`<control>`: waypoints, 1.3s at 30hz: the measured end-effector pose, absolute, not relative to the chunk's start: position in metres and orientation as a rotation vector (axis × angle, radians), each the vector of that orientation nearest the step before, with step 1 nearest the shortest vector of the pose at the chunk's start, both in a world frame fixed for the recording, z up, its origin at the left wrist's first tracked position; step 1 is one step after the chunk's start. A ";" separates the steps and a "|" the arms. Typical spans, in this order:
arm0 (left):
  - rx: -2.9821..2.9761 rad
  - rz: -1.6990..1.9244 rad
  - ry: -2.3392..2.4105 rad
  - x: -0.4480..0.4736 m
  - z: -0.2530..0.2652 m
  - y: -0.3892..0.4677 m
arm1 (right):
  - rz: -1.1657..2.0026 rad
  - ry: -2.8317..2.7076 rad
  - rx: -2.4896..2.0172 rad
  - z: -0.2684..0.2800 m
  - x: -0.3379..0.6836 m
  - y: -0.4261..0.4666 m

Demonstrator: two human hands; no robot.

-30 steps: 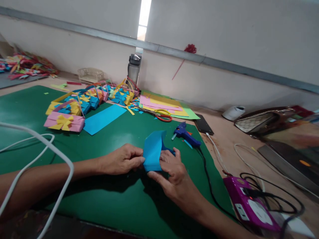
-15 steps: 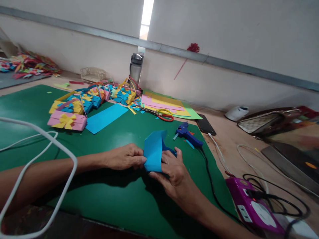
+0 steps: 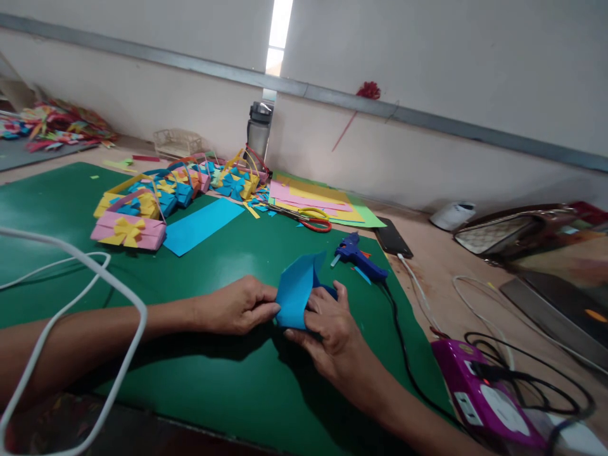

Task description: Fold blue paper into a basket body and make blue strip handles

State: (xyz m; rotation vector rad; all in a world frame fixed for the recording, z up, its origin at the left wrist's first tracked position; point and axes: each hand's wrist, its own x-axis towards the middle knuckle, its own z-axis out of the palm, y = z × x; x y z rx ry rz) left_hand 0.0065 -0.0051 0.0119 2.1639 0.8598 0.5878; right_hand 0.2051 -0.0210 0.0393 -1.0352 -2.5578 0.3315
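Note:
A folded piece of blue paper [image 3: 295,294], bent into a box-like shape with one flap standing up, is between my two hands over the green mat [image 3: 199,386]. My left hand [image 3: 242,305] is closed, thumb and forefinger pinching the paper's left edge. With fingers inside the fold and the thumb underneath, my right hand [image 3: 330,323] grips its right side. Beyond it to the right lies a blue glue gun [image 3: 357,254]. A flat blue paper strip [image 3: 204,227] rests farther off to the left.
Several small paper bags with bows [image 3: 128,229] stand at the back left. Scissors [image 3: 313,218] lie by stacked coloured paper [image 3: 327,204]. A purple power strip [image 3: 479,386] with cords sits at right; a white cable [image 3: 135,316] loops in front at left.
The blue paper's upper flap has tilted to the right and opened a little. My left hand has turned slightly, its pinch still at the left edge. My right hand keeps its hold.

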 end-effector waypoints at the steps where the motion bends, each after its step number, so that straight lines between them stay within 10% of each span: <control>1: 2.229 0.599 0.880 0.007 0.010 -0.005 | 0.326 -2.556 -1.036 0.039 0.205 -0.021; 39: 2.378 0.710 0.972 0.009 0.008 -0.013 | 0.340 -2.486 -1.089 0.043 0.202 -0.020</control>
